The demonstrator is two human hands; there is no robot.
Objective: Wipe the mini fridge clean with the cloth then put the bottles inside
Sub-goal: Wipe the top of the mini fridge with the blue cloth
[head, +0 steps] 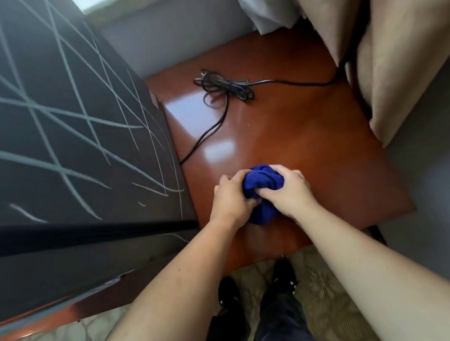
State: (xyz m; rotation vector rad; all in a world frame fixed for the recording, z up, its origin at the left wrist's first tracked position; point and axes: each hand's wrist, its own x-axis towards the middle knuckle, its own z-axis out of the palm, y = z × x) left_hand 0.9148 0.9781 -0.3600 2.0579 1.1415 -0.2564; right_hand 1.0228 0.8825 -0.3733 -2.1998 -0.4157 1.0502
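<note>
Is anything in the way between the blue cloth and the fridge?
Nothing visible. The left hand and right hand hold the blue cloth at the wooden table, and the mini fridge stands just to its left, with only bare tabletop between. The black cord lies farther back, off that path.

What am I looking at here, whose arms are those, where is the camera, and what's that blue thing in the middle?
There is no machine here. A person wears one camera on the head, looking forward and down, so you see their own two bare arms. The left hand and the right hand both grip a bunched blue cloth over a glossy wooden table. A black cable lies farther back on that table. The dark box with pale lines on the left is probably the mini fridge. No bottles are in view.
</note>
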